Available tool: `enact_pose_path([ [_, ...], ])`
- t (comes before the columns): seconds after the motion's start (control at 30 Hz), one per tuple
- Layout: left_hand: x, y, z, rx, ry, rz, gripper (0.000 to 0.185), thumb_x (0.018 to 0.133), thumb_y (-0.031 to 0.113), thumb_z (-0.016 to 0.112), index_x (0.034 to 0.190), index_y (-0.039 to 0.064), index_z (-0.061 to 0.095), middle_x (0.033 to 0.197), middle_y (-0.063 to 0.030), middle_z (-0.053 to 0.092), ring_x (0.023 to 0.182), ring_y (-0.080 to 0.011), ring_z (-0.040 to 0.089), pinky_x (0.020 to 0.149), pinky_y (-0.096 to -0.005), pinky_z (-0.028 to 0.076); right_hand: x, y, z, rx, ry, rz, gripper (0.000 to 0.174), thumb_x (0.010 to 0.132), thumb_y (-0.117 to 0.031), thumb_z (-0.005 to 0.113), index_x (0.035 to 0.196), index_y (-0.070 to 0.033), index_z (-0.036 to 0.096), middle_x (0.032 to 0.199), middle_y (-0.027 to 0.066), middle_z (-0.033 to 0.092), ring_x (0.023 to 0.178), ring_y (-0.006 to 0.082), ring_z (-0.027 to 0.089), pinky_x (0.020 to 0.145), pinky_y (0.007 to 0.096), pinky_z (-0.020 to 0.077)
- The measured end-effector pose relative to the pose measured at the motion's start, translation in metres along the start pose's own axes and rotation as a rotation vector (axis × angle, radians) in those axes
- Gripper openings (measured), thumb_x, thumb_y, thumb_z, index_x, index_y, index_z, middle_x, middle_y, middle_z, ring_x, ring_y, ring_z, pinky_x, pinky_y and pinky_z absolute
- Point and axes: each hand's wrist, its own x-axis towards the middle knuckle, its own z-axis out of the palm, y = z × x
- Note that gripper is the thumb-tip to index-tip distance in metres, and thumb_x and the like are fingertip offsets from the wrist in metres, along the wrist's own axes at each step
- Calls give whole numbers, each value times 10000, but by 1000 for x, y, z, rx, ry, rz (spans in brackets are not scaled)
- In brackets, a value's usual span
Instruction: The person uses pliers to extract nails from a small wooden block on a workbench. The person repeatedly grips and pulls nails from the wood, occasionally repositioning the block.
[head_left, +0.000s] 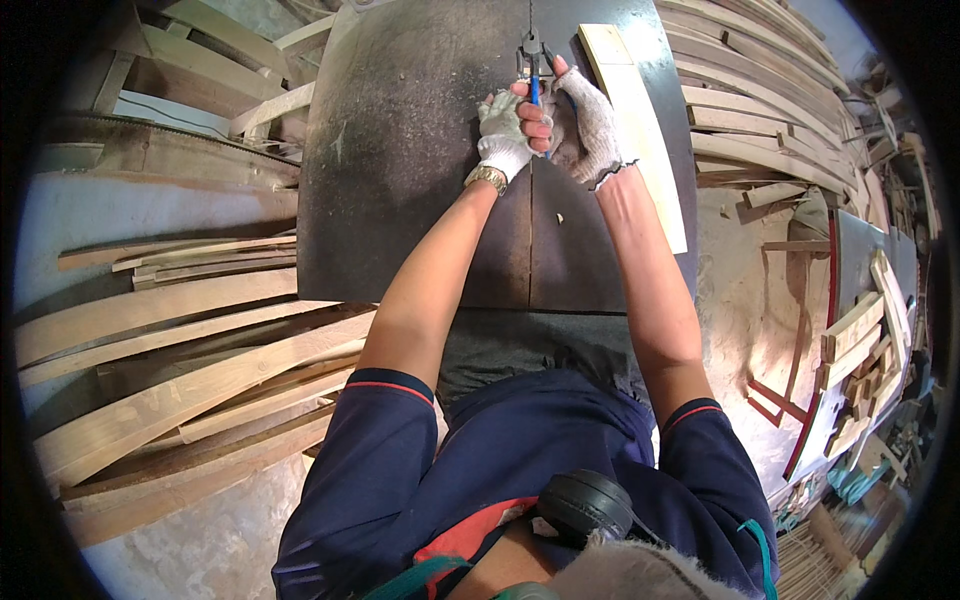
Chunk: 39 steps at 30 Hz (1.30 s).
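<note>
Both my hands wear whitish knitted gloves with bare fingertips, over a dark metal machine table (420, 187). Blue-handled pliers (535, 91) are gripped in my right hand (589, 120), its thumb pointing up along them. Against its left side is my left hand (504, 127), with a gold-coloured watch at the wrist; its hold is partly hidden. The grey metal head of the tool is beside a thin toothed saw blade (532, 13) at the table's far end. Whether the jaws touch the blade is not clear. A straight slot (531, 225) runs from there towards me.
A pale board (645, 142) lies along the table's right side, by my right forearm. A small wood chip (559, 219) is near the slot. Long timber pieces are stacked at left (187, 375) and right (765, 127). Wood blocks (851, 337) rest on another surface at far right.
</note>
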Motion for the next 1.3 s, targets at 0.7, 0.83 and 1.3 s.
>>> enact_pose_path([
  [0.7,-10,-1,-26,193,-84,82,487,1025,502,284,1196,159,584,942,-97,611,846,-304,641,736,-511,527,-53,79,-7,473,-92,21,594,974,-514,608,1313,-31,539,987,163,616,672,191,573,541,300,487],
  [0.83,-12,1,-26,411,-62,100,460,1016,480,314,1193,158,591,954,-100,619,864,-309,644,751,-513,523,-45,81,-15,-13,258,-59,218,944,-191,720,1092,-67,617,854,63,646,620,120,606,473,239,468],
  [1.3,-18,-5,-34,1074,-24,245,373,985,406,419,1182,158,616,999,-113,649,927,-329,653,804,-519,508,-20,72,-12,108,101,-43,456,1020,-439,595,1198,-20,620,788,42,594,615,151,557,588,304,479],
])
